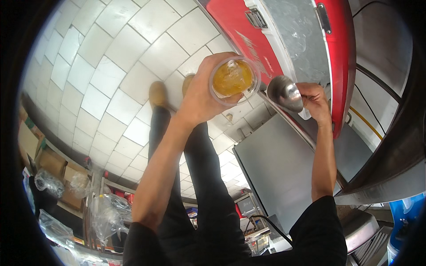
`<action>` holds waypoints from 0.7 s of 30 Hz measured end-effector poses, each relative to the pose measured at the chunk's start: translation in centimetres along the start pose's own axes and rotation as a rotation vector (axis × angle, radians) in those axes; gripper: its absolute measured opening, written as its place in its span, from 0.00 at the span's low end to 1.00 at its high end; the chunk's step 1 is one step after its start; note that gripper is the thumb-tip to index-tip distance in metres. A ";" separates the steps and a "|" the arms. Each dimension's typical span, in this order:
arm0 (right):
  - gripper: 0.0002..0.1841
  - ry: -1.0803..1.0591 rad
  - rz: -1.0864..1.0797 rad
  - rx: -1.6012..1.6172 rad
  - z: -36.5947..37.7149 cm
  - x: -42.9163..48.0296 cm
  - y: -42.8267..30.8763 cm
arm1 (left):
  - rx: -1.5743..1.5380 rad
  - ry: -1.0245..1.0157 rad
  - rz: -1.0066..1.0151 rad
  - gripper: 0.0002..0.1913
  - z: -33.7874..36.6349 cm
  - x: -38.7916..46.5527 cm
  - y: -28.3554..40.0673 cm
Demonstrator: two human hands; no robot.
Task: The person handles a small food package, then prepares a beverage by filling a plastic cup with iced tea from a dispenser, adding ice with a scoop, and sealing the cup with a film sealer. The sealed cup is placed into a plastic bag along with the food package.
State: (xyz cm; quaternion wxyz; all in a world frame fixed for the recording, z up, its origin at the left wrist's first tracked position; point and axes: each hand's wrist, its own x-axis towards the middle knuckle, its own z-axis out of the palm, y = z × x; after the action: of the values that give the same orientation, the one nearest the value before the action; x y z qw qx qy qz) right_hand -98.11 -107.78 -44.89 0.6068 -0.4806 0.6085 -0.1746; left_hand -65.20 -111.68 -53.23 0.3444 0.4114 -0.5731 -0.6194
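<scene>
My left hand [203, 96] is wrapped around a clear plastic cup [213, 91], seen from above over the tiled floor. An amber drink [232, 77] with ice in it fills part of the cup. To the right, my right hand [314, 101] grips a rounded metal scoop [283, 93] at the near end of a red cooler box [339, 50]. Ice [296, 36] lies inside the cooler's pale interior. The scoop's bowl is close to the cup but apart from it. What the bowl contains cannot be seen clearly.
A grey metal cabinet [276, 166] stands below the cooler. Metal latches [256, 18] jut from the cooler's side. Shelving at lower left carries cardboard boxes [51, 163] and clear plastic bags [109, 212]. A black cable [273, 222] loops near my right side. White tiles [109, 73] cover the floor.
</scene>
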 end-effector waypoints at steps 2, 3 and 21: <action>0.15 -0.092 0.004 -0.056 -0.1 0.1 1.5 | -0.113 0.065 0.044 0.42 -0.7 -0.7 -0.2; 0.15 -0.113 0.009 -0.071 0.1 0.2 2.3 | -0.165 0.092 0.060 0.42 -1.2 -1.2 -0.3; 0.18 0.813 -0.236 -0.296 3.7 3.2 1.8 | 0.045 0.296 0.011 0.43 -16.7 -12.6 15.9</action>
State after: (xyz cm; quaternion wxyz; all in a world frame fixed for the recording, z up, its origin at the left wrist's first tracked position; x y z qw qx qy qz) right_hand -94.76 -108.13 -48.92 0.2190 -0.5207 0.7570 -0.3283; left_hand -45.45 -109.12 -36.06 0.4193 0.5026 -0.5322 -0.5369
